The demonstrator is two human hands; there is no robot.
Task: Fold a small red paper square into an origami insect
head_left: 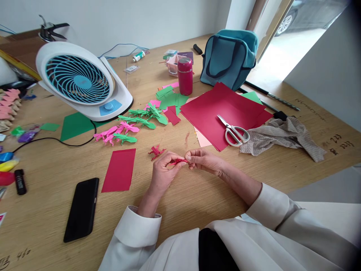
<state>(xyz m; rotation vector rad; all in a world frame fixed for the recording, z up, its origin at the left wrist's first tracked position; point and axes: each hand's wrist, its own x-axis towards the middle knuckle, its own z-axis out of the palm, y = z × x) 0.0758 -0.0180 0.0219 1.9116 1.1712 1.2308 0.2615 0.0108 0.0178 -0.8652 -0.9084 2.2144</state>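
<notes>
My left hand point(163, 171) and my right hand point(203, 159) meet just above the wooden table point(50, 210), both pinched on one small folded piece of red paper point(178, 162) held between them. A finished red paper figure point(156, 151) lies just beyond my left hand. A red paper rectangle point(119, 169) lies flat to the left of my hands.
Red paper sheets point(222, 109) with white-handled scissors point(233, 131) on them lie beyond my right hand, beside a crumpled cloth point(282, 137). Green and pink folded figures point(132, 126), a fan point(81, 81), a red flask point(185, 76) and a teal bag point(229, 56) stand farther back. A black phone point(81, 209) lies left.
</notes>
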